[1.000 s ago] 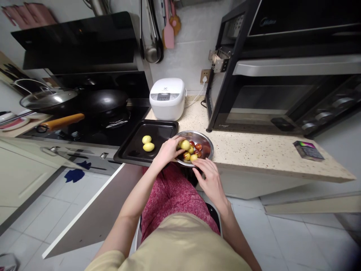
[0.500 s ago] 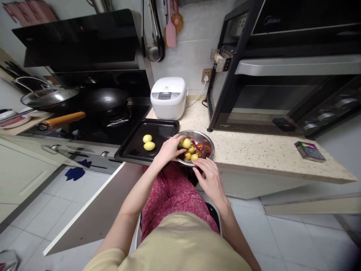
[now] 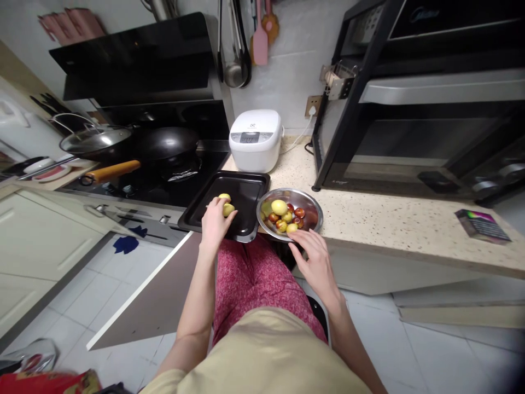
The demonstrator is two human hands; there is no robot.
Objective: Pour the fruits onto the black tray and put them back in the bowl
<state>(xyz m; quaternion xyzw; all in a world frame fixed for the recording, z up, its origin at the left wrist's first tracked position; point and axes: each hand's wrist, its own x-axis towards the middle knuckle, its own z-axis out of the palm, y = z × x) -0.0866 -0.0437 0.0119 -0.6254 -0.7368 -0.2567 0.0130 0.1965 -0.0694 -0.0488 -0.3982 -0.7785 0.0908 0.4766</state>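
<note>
Over a black baking tray [image 3: 250, 191], my left hand [image 3: 216, 219] has its thumb and fingers around a yellow-green fruit [image 3: 228, 209]. Just behind that one, a second yellow fruit [image 3: 224, 196] is partly covered by the fingers. To the right stands a steel bowl [image 3: 314, 210] holding several red-brown and yellow fruits that look like jujubes [image 3: 299, 212], with one larger yellow fruit [image 3: 279, 207] among them. At the bowl's near rim, my right hand [image 3: 314, 254] has its fingers loosely spread, the fingertips by a yellow fruit [image 3: 291, 228].
A white rice cooker [image 3: 255, 141] stands behind the tray. On the left, a wok with an orange handle [image 3: 115, 171] sits on the stove. An oven [image 3: 410, 142] and a small box [image 3: 483, 225] are on the right. Below the counter, a cabinet door [image 3: 151, 295] hangs open.
My left hand has moved left from the bowl to the fruits on the tray. The larger yellow fruit is still in the bowl. My right hand stays at the rim. The view has shifted slightly.
</note>
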